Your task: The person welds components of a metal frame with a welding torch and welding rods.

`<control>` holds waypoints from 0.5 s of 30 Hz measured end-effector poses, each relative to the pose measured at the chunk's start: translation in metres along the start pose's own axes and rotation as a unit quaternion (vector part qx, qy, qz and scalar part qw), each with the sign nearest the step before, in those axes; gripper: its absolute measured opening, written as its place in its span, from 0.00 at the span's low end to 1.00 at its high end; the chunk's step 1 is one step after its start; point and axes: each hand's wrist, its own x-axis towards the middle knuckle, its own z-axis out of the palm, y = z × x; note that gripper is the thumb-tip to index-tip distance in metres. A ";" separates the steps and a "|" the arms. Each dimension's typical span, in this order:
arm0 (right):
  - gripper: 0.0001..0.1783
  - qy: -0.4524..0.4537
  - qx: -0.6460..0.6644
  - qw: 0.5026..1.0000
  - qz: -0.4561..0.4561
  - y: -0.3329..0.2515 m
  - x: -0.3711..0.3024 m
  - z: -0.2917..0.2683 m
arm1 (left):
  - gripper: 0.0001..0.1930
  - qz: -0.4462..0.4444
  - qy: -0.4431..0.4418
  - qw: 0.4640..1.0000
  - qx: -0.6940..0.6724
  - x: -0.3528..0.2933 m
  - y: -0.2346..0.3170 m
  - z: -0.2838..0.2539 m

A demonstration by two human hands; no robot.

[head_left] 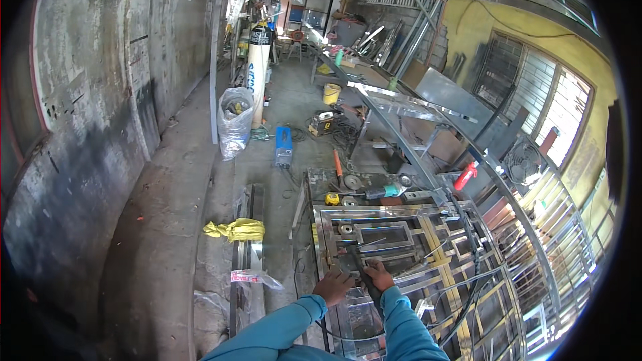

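Both my arms, in blue sleeves, reach over a metal grille frame [428, 227] lying flat on a work table. My right hand [380, 275] is closed around a long, dark, narrow tool [365, 279] whose exact kind I cannot make out. Close beside it, my left hand [334, 286] rests on the frame's left part, fingers stretched toward the tool. Beyond the hands lie a small round metal piece [346, 228] and an inner rectangular frame [383, 234]. Part of the tool is hidden under my right fingers.
On the table's far end lie an angle grinder [388, 190], a yellow tape measure [332, 198], an orange-handled hammer [338, 163] and a red bottle [466, 175]. Cables [476, 254] cross the frame. Left, a yellow cloth [235, 229] drapes over metal bars. A blue machine [283, 147] stands ahead.
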 end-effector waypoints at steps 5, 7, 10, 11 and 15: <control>0.34 0.105 -0.142 0.980 -0.091 0.019 0.006 0.007 | 0.26 -0.022 -0.011 1.000 -0.002 -0.002 0.000 0.007; 0.35 0.093 -0.216 0.964 -0.120 0.004 -0.011 0.009 | 0.25 -0.028 -0.038 0.999 0.000 0.001 0.003 0.001; 0.34 0.116 -0.171 0.976 -0.072 -0.020 -0.030 0.021 | 0.26 -0.020 -0.060 0.998 0.003 0.003 0.006 -0.005; 0.34 0.123 -0.187 0.968 -0.115 -0.004 -0.023 0.015 | 0.26 -0.007 -0.052 0.999 0.001 0.003 0.006 -0.006; 0.35 0.078 -0.139 0.982 -0.102 -0.007 -0.023 0.015 | 0.26 -0.019 -0.050 0.999 0.005 0.004 0.011 -0.006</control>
